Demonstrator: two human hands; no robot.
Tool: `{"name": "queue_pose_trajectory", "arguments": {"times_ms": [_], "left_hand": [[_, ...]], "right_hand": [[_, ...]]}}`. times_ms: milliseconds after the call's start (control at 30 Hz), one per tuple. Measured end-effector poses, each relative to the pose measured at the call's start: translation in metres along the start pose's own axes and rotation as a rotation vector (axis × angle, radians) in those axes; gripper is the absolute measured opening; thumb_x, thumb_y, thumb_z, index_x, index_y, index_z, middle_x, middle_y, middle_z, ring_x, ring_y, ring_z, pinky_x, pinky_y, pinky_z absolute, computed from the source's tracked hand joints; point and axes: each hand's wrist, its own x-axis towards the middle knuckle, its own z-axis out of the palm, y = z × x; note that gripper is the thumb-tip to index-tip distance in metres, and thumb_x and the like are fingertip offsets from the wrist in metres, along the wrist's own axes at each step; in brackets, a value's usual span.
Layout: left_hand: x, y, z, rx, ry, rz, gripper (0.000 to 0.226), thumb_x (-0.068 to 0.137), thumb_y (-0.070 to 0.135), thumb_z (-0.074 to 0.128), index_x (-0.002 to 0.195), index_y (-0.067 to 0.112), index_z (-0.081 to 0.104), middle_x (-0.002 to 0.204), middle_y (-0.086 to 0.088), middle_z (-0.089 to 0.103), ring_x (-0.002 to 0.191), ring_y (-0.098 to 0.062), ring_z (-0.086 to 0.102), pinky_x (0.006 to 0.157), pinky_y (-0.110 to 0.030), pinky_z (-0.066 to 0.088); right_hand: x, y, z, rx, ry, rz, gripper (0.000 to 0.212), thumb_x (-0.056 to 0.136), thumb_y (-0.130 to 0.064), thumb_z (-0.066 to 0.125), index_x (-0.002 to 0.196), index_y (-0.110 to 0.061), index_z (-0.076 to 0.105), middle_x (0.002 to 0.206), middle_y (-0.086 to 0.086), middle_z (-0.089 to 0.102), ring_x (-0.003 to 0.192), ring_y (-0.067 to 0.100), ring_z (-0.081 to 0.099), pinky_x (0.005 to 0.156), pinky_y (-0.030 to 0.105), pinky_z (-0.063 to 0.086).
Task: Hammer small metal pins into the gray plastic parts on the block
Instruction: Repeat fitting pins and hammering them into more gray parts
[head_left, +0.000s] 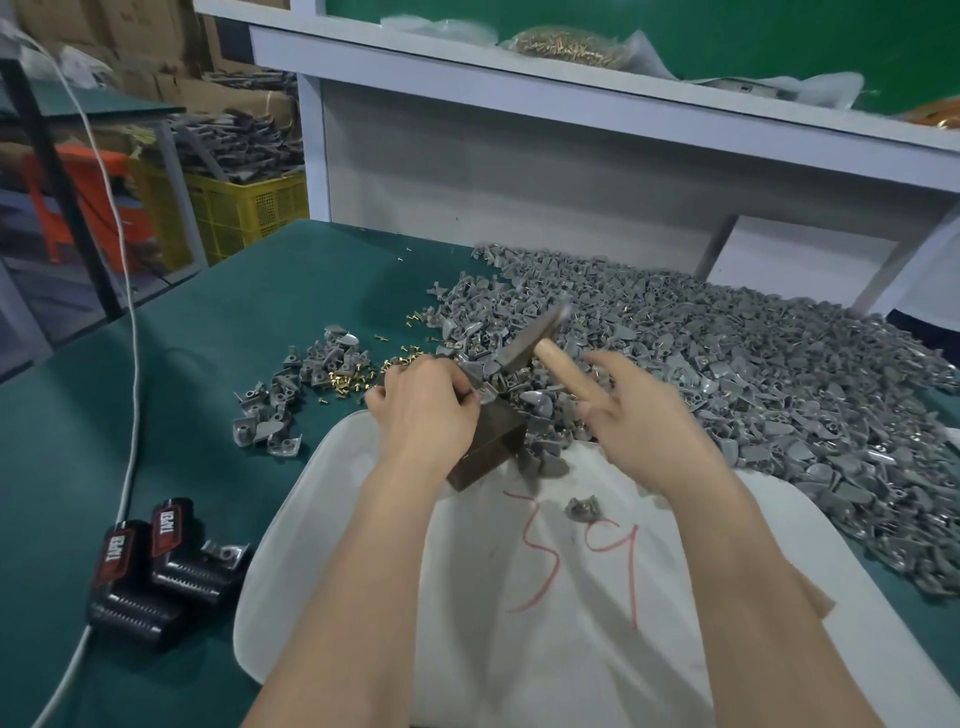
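The green counter (156, 389) carries a wide heap (727, 374) of gray parts on my right. A white sack (519, 597) marked in red lies in front of me. My left hand (421, 405) pinches 1 part (485, 391) on top of the dark block (493, 436), which stands at the sack's far edge. My right hand (639, 415) grips the hammer (530, 338) by its wooden handle, its blurred head tilted above the block. Brass pins (348, 376) lie scattered just left of my left hand.
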Motion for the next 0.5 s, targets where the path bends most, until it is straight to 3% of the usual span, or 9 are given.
{"name": "queue_pose_trajectory", "arguments": {"times_ms": [67,167,233,300,367,433,500], "left_hand": [[0.0,0.0,0.0,0.008,0.014,0.003,0.013,0.087,0.022,0.062,0.076,0.025,0.067,0.096,0.002,0.063,0.108,-0.029,0.046,0.08,-0.034,0.021],[0.001,0.0,0.001,-0.003,0.016,-0.004,0.013,0.087,0.023,0.063,0.076,0.027,0.067,0.095,0.002,0.066,0.109,-0.027,0.046,0.08,-0.033,0.021],[0.001,0.0,0.0,-0.012,0.011,-0.006,0.01,0.087,0.024,0.063,0.08,0.026,0.069,0.095,0.002,0.066,0.11,-0.027,0.046,0.08,-0.034,0.02],[0.001,0.001,0.0,-0.012,0.002,-0.004,0.009,0.087,0.025,0.063,0.082,0.026,0.069,0.095,0.001,0.066,0.11,-0.028,0.045,0.081,-0.034,0.02],[0.001,0.001,0.0,-0.018,-0.004,-0.006,0.013,0.087,0.023,0.063,0.075,0.026,0.067,0.092,0.002,0.066,0.109,-0.028,0.046,0.083,-0.035,0.022],[0.001,0.001,0.0,-0.03,-0.001,-0.006,0.015,0.087,0.022,0.063,0.072,0.026,0.066,0.088,0.002,0.066,0.108,-0.028,0.047,0.086,-0.037,0.025],[0.002,0.0,0.001,-0.025,0.001,-0.018,0.017,0.087,0.021,0.063,0.071,0.026,0.065,0.087,0.002,0.067,0.107,-0.028,0.048,0.087,-0.037,0.026]], "right_hand": [[-0.007,-0.004,-0.001,-0.017,0.182,-0.067,0.052,0.095,-0.026,0.05,0.141,-0.044,0.033,0.087,-0.009,0.062,0.057,0.008,0.054,0.045,0.021,0.04],[-0.027,-0.015,-0.003,0.035,0.388,-0.202,0.054,0.094,-0.026,0.053,0.137,-0.052,0.034,0.079,-0.022,0.051,0.053,-0.004,0.045,0.043,0.012,0.032],[-0.037,-0.018,0.001,-0.069,0.289,-0.277,0.056,0.095,-0.026,0.05,0.135,-0.059,0.031,0.086,-0.022,0.053,0.052,-0.002,0.048,0.045,0.018,0.045],[-0.041,-0.018,0.004,-0.167,0.176,-0.217,0.052,0.096,-0.029,0.048,0.136,-0.057,0.031,0.09,-0.013,0.06,0.062,0.01,0.054,0.06,0.029,0.053],[-0.038,-0.018,0.004,-0.153,0.242,-0.194,0.052,0.096,-0.028,0.049,0.136,-0.056,0.031,0.1,-0.007,0.065,0.071,0.013,0.057,0.064,0.029,0.052],[-0.039,-0.017,0.002,-0.006,0.403,-0.213,0.056,0.095,-0.026,0.05,0.136,-0.057,0.026,0.095,-0.009,0.065,0.065,0.005,0.055,0.053,0.018,0.044],[-0.038,-0.017,0.0,0.007,0.418,-0.249,0.059,0.095,-0.025,0.05,0.134,-0.062,0.025,0.093,-0.014,0.062,0.058,0.001,0.051,0.046,0.015,0.039]]}}
